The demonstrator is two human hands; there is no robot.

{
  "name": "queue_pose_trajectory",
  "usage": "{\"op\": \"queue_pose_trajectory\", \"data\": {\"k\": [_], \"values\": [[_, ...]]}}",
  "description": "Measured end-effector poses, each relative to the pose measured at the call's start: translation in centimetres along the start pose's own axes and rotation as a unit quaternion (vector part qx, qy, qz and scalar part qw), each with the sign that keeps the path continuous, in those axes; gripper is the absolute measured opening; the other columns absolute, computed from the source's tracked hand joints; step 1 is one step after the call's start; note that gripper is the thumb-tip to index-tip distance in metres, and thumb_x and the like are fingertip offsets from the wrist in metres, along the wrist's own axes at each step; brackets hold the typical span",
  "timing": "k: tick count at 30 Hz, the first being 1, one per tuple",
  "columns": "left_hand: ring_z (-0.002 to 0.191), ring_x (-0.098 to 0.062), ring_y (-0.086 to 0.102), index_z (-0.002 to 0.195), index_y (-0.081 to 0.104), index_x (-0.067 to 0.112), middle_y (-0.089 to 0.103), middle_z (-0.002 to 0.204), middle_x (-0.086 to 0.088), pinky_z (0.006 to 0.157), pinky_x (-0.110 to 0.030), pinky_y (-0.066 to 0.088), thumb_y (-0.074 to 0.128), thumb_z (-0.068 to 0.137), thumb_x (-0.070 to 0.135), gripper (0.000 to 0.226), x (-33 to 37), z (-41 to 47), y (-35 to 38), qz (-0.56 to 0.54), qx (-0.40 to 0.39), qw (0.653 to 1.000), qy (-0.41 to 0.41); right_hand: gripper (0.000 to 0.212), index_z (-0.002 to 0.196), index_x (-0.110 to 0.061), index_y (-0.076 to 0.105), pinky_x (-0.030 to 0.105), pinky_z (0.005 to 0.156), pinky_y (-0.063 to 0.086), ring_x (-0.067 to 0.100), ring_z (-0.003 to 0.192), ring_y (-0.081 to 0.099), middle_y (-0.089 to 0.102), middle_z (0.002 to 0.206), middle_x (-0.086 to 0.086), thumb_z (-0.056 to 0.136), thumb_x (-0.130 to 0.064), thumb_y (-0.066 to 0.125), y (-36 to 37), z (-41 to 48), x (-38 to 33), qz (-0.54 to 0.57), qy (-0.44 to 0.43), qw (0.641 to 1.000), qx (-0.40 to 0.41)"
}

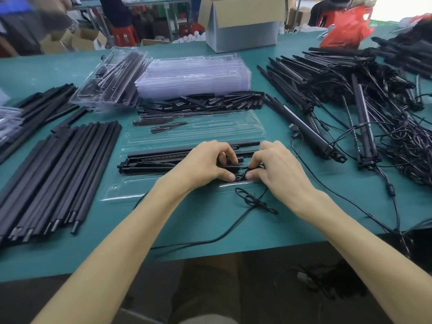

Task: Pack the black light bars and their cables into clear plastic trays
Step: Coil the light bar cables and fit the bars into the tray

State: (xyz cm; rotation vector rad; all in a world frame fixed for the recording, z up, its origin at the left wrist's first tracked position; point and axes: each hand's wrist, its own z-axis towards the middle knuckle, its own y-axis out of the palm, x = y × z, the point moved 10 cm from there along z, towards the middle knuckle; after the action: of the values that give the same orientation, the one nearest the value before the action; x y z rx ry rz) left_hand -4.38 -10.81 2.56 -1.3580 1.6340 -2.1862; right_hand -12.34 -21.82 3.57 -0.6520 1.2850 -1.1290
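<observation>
Left hand and right hand together, pinching cable, over light bars in tray

The tray is thin clear plastic, glossy with glare (same for the stack behind). The light bars look matt black, the cable smooth black. The table top is matt green, and the box is brown cardboard.
</observation>
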Motion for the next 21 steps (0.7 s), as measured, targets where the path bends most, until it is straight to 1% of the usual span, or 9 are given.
{"op": "queue_pose_trajectory", "data": {"k": [3,6,10,12,14,16,19,21], "values": [[0.076,-0.005,0.048,0.101,0.071,0.026,0.053,0.087,0.007,0.082,-0.034,0.047,0.090,0.072,0.025,0.035,0.4,0.1,0.2,0.021,-0.001,1.000,0.009,0.012,0.087,-0.011,0.074,0.038,0.083,0.042,0.019,0.097,0.041,0.050,0.095,0.001,0.083,-0.020,0.080,-0.2,-0.3,-0.1,0.004,-0.001,1.000,0.017],[0.081,-0.010,0.048,0.107,0.068,0.026,0.053,0.088,0.008,0.085,-0.036,0.047,0.088,0.074,0.024,0.039,0.4,0.2,0.3,0.034,0.006,0.999,0.010,0.010,0.090,-0.010,0.072,0.038,0.078,0.044,0.022,0.093,0.044,0.047,0.092,0.000,0.087,-0.019,0.075,0.0,-0.3,-0.8,-0.049,-0.018,0.998,0.021],[0.083,-0.013,0.048,0.106,0.068,0.027,0.053,0.088,0.009,0.087,-0.039,0.047,0.087,0.076,0.026,0.036,0.4,-0.1,0.2,0.033,0.020,0.999,0.015,0.017,0.098,-0.018,0.072,0.032,0.068,0.034,0.028,0.091,0.056,0.051,0.091,-0.002,0.093,-0.033,0.067,0.1,0.0,-1.6,-0.147,-0.042,0.988,0.001],[0.083,-0.013,0.047,0.105,0.069,0.025,0.054,0.089,0.008,0.087,-0.039,0.047,0.087,0.076,0.027,0.034,0.4,-0.5,0.1,0.028,0.030,0.999,0.022,0.018,0.098,-0.019,0.073,0.032,0.068,0.036,0.029,0.091,0.060,0.058,0.095,-0.001,0.094,-0.035,0.066,0.0,0.1,-1.8,-0.164,-0.050,0.985,-0.002],[0.082,-0.009,0.047,0.103,0.071,0.022,0.054,0.089,0.009,0.085,-0.036,0.046,0.087,0.076,0.027,0.032,0.2,-0.9,-0.1,0.008,0.048,0.998,0.031,0.017,0.098,-0.019,0.073,0.032,0.069,0.041,0.028,0.091,0.061,0.060,0.096,-0.001,0.094,-0.035,0.066,-0.2,0.1,-2.0,-0.162,-0.058,0.985,0.000],[0.083,-0.003,0.047,0.102,0.072,0.020,0.055,0.089,0.011,0.081,-0.028,0.043,0.086,0.077,0.029,0.030,0.2,-1.5,-0.4,-0.009,0.061,0.997,0.043,0.017,0.096,-0.020,0.073,0.033,0.069,0.041,0.027,0.090,0.061,0.060,0.095,-0.002,0.094,-0.035,0.065,-0.2,-0.2,-2.3,-0.166,-0.070,0.984,0.007],[0.091,-0.010,0.057,0.105,0.073,0.019,0.064,0.098,0.005,0.082,-0.022,0.045,0.084,0.081,0.027,0.028,0.0,-2.1,-0.9,-0.036,0.048,0.997,0.052,0.015,0.091,-0.021,0.072,0.032,0.067,0.033,0.026,0.091,0.060,0.061,0.092,-0.004,0.091,-0.035,0.068,-0.2,-0.1,-2.1,-0.169,-0.070,0.983,0.006],[0.090,-0.009,0.063,0.104,0.073,0.019,0.070,0.098,0.006,0.079,-0.018,0.047,0.081,0.084,0.020,0.022,-0.6,-2.6,-1.8,-0.075,0.043,0.995,0.047,0.013,0.085,-0.021,0.072,0.032,0.066,0.033,0.025,0.090,0.060,0.059,0.087,-0.006,0.085,-0.034,0.074,-0.2,0.4,-1.9,-0.160,-0.058,0.985,-0.007]]}}
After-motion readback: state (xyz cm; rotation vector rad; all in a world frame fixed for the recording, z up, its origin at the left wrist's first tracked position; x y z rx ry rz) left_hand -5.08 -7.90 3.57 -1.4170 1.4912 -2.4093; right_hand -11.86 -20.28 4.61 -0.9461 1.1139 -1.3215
